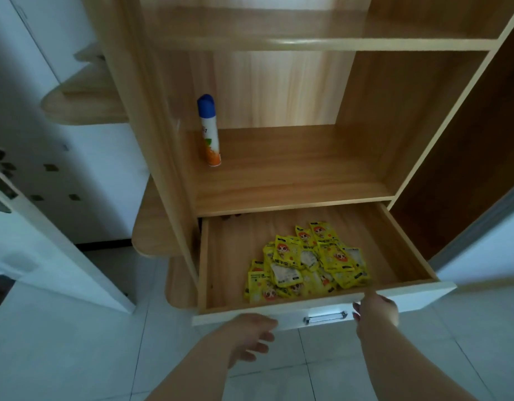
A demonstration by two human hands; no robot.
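Status:

- Pale wooden pull-out drawer with a white front panel [235, 256]: fully extended from the bottom of the tall light-wood open cabinet [307, 43]. The front panel is the edge nearest me.
- Left hand [250, 334]: released, fingers loose and spread, holding nothing. It sits at the lower edge of the white front, left of the small chrome bar handle [325, 317]. It overlaps that edge in view, so I cannot tell whether it makes contact.
- Right hand [375, 309]: against the white front, just right of the chrome handle. One digit points up at the top rim, and the fingertips [356, 308] point toward the handle's right end without reaching it. The hand is blurred, so I cannot tell whether it is clamped on the panel or just resting there.
- Drawer contents: a heap of small yellow plastic snack packets with a cartoon face print [307, 261]. They are piled right of centre, toward the front, and overlap each other. Some lie face up, some show a white back. The left part of the drawer floor is bare wood.
- Shelf directly above the drawer [293, 169]: one white-and-orange spray can with a blue cap [209, 131], upright, near the left wall, well apart from the packets.
- Surroundings: glossy white floor tiles [76, 342] below, a white door [47, 241] standing open to the left, and a dark brown panel [467, 169] on the cabinet's right side.
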